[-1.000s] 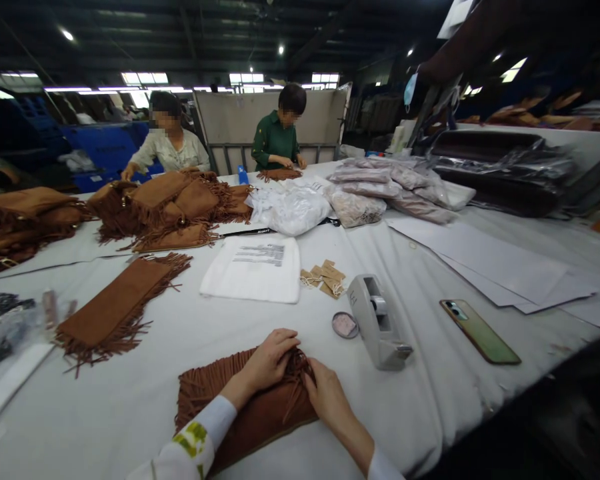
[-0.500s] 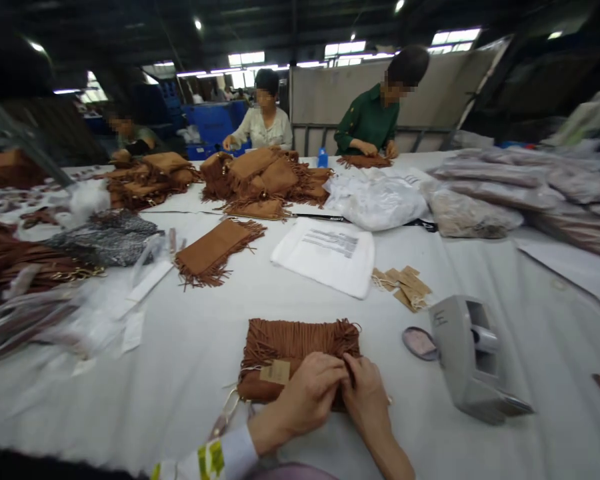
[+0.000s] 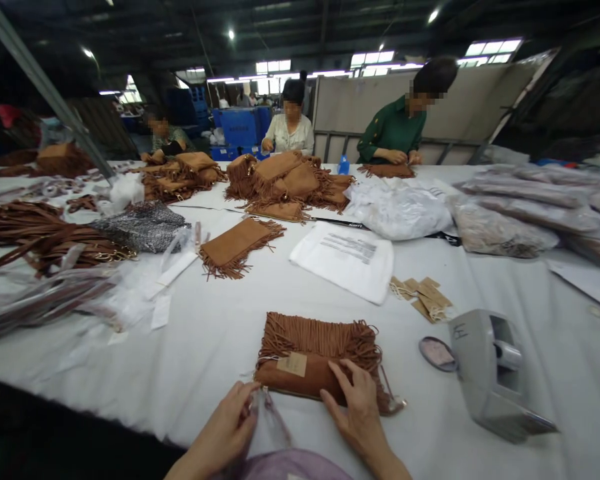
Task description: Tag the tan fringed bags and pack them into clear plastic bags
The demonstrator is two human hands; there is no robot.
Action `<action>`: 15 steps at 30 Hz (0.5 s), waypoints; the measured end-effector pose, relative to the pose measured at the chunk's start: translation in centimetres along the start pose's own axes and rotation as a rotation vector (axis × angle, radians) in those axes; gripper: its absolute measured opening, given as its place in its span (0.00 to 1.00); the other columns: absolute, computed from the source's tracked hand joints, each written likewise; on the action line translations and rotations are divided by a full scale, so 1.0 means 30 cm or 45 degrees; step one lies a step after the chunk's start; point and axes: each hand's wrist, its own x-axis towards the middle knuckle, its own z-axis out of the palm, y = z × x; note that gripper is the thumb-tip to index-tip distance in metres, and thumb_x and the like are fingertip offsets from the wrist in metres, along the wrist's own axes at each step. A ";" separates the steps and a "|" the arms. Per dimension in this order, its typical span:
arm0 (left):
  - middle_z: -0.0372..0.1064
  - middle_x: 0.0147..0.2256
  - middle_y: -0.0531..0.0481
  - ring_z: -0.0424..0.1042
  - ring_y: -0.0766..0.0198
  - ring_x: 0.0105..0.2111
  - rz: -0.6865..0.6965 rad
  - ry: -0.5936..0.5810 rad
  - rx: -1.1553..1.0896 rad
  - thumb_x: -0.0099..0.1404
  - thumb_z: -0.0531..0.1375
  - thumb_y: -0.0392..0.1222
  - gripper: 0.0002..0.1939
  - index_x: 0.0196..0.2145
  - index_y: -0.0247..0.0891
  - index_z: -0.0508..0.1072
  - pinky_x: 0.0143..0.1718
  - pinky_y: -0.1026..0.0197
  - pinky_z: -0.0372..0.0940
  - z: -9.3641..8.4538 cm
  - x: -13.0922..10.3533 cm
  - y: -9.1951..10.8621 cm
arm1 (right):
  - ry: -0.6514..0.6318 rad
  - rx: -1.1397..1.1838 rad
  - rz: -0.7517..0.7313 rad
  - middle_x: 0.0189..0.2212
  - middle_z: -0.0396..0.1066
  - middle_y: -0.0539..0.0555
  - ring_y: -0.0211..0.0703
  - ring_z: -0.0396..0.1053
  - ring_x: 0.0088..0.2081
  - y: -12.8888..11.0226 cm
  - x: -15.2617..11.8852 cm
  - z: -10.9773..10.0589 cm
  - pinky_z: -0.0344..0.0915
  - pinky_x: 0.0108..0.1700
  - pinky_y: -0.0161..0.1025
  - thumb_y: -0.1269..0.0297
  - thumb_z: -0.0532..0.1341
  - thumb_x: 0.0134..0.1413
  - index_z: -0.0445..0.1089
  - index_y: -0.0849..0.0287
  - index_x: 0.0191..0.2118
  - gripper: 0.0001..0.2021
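Note:
A brown fringed pouch lies in front of me on the white-covered table, its fringe folded up over the upper half. A tan paper tag rests on its left part. My right hand lies on the pouch's right side with fingers spread. At the pouch's lower left corner, my left hand pinches the clear-wrapped strap near its end. A gold-coloured zip end shows at the lower right corner.
A grey tape dispenser and a round lid-like disc stand right. Beyond are paper tags, white bags, another fringed pouch and pouch piles. Straps lie left. Several people work across the table.
My left hand has left the pouch's middle for its lower left corner and the strap. My right hand has opened flat on the pouch. The view has shifted left.

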 end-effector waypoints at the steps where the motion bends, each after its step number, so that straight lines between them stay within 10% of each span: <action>1: 0.66 0.41 0.45 0.68 0.60 0.38 -0.017 -0.023 -0.015 0.60 0.52 0.33 0.28 0.59 0.39 0.60 0.45 0.57 0.64 0.011 0.003 0.015 | -0.043 -0.041 -0.048 0.54 0.61 0.62 0.57 0.60 0.52 -0.003 -0.008 -0.004 0.60 0.51 0.54 0.53 0.61 0.53 0.63 0.55 0.57 0.27; 5: 0.64 0.50 0.45 0.64 0.57 0.52 0.004 -0.083 -0.100 0.50 0.55 0.27 0.38 0.59 0.43 0.60 0.57 0.54 0.54 0.036 0.023 0.025 | -0.081 -0.198 -0.158 0.59 0.59 0.59 0.59 0.58 0.54 -0.009 -0.028 0.007 0.57 0.51 0.54 0.55 0.64 0.51 0.61 0.48 0.59 0.29; 9: 0.72 0.38 0.46 0.71 0.58 0.39 -0.242 -0.039 -0.622 0.52 0.61 0.33 0.21 0.46 0.35 0.71 0.43 0.59 0.64 0.043 0.074 0.016 | 0.038 -0.204 -0.155 0.54 0.67 0.57 0.56 0.61 0.50 -0.001 -0.009 0.047 0.57 0.49 0.51 0.54 0.64 0.53 0.66 0.48 0.56 0.24; 15: 0.73 0.26 0.48 0.73 0.64 0.27 -0.526 0.405 -1.626 0.55 0.67 0.38 0.14 0.39 0.33 0.72 0.32 0.65 0.67 0.118 0.144 0.079 | 0.129 -0.209 -0.171 0.48 0.73 0.56 0.53 0.63 0.45 0.007 0.034 0.063 0.58 0.46 0.47 0.56 0.64 0.53 0.71 0.50 0.51 0.18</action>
